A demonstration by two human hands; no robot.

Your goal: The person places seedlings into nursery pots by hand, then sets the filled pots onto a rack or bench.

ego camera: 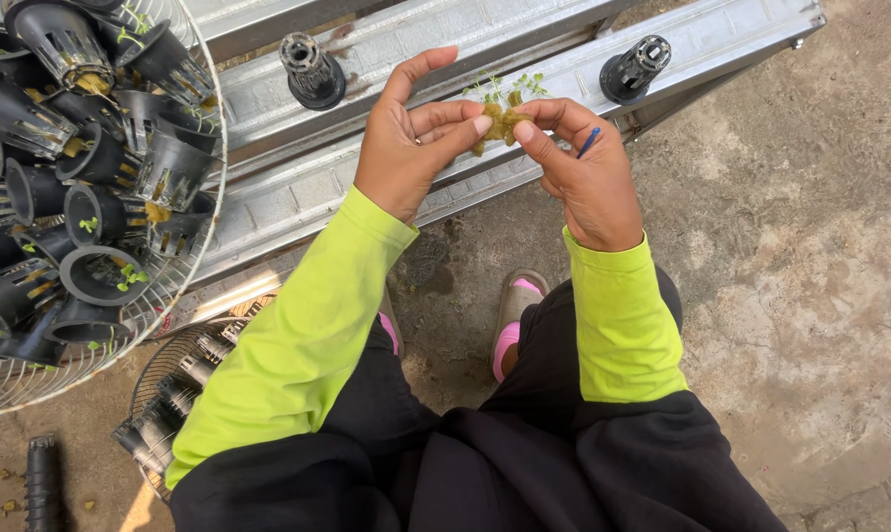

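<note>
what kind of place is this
Probably a hydroponic growing site, outdoors. Metal channels hold black net pots, a wire basket is piled with more pots, and the left hand and right hand pinch a seedling plug over bare concrete ground.

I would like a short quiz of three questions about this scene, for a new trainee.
1. True or false: both hands pinch the small yellowish sponge plug with green seedlings.
2. Which hand also holds a thin blue stick: A) left hand B) right hand?
3. Fill in: the round white wire basket at the left holds many black slotted plastic ____.

Key:
1. True; the fingertips of both meet on it.
2. B.
3. Net cups; some contain small green sprouts.
</note>
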